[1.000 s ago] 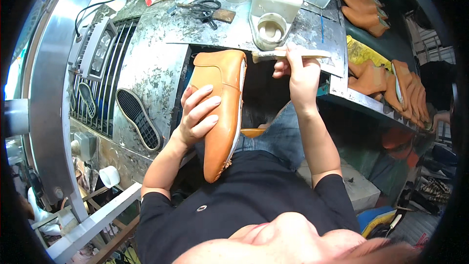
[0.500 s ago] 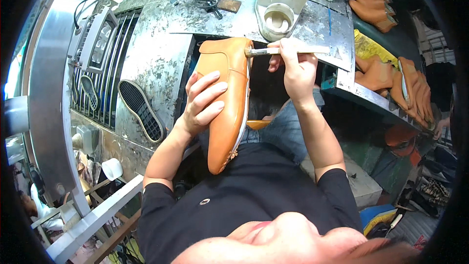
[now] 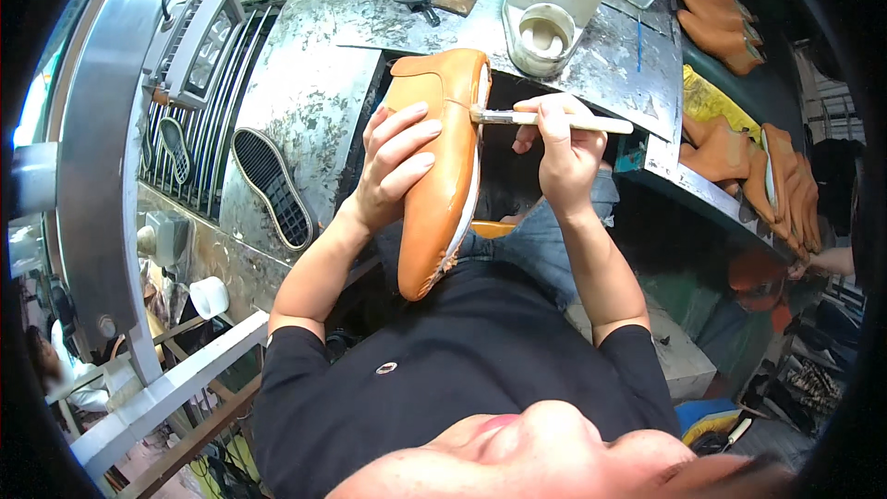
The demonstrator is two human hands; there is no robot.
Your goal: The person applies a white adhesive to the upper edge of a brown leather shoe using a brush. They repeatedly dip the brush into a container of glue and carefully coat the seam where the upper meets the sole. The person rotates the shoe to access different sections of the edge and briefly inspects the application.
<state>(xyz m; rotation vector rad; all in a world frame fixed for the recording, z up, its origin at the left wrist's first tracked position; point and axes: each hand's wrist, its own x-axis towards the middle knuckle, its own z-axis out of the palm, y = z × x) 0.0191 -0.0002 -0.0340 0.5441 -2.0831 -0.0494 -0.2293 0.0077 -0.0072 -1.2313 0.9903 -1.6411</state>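
Left hand (image 3: 393,166) is gripping a tan leather shoe (image 3: 442,166), held upright over the lap, fingers wrapping its upper. Right hand (image 3: 564,152) is pinching a pale-handled brush (image 3: 545,117), bristles touching the shoe's edge near the heel. Beyond, a round glue pot (image 3: 542,37) is sitting on the stained metal tabletop (image 3: 305,92).

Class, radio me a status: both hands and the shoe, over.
Left hand grips tan shoe. Right hand holds brush, bristles at shoe's edge. Nothing between them.
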